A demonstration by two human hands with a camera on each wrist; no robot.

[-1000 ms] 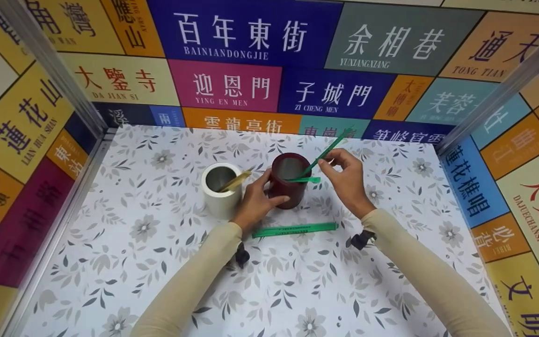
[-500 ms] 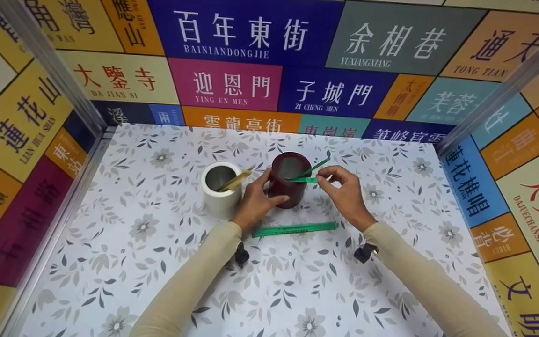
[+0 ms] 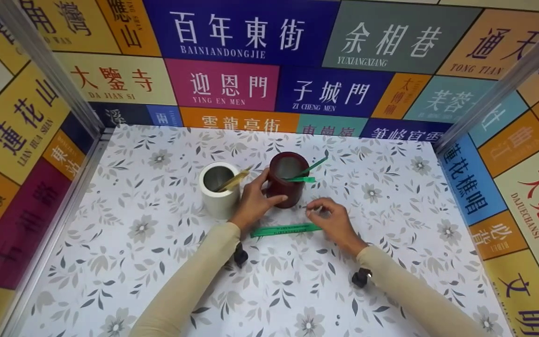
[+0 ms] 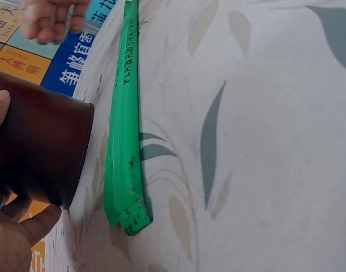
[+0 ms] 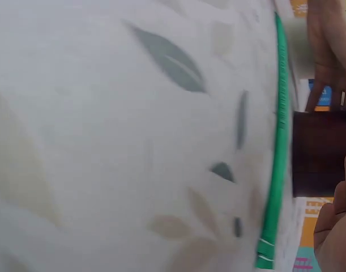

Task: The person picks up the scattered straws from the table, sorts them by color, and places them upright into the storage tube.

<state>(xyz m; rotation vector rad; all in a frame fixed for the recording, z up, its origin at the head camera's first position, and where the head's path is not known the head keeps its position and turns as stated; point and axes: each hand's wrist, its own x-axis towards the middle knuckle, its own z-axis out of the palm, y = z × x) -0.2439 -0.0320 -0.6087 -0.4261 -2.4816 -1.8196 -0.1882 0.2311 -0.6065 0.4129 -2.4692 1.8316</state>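
In the head view my left hand (image 3: 253, 202) holds a dark red cylindrical holder (image 3: 289, 191) upright, fingers and thumb around its side. Two narrow green strips lean out over its right rim: a longer strip (image 3: 316, 165) and a shorter strip (image 3: 305, 179). Below the holder lies a green packet like a wrapped straw (image 3: 282, 230), printed with small dark letters; the left wrist view suggests two such packets (image 4: 125, 130) side by side. My right hand (image 3: 336, 223) hovers by the packet's right end, fingers loosely bent, nothing seen between them. Whether it touches the packet cannot be told.
A white cylindrical holder (image 3: 220, 202) stands just left of my left hand, with gold-coloured strips (image 3: 236, 180) leaning in it. A flower-patterned cloth (image 3: 148, 281) covers the table. Printed panels (image 3: 232, 86) wall in the back and both sides.
My right hand let go of the longer green strip, which now leans in the dark red holder, then moved down toward the packet on the table. My left hand stays on the holder.
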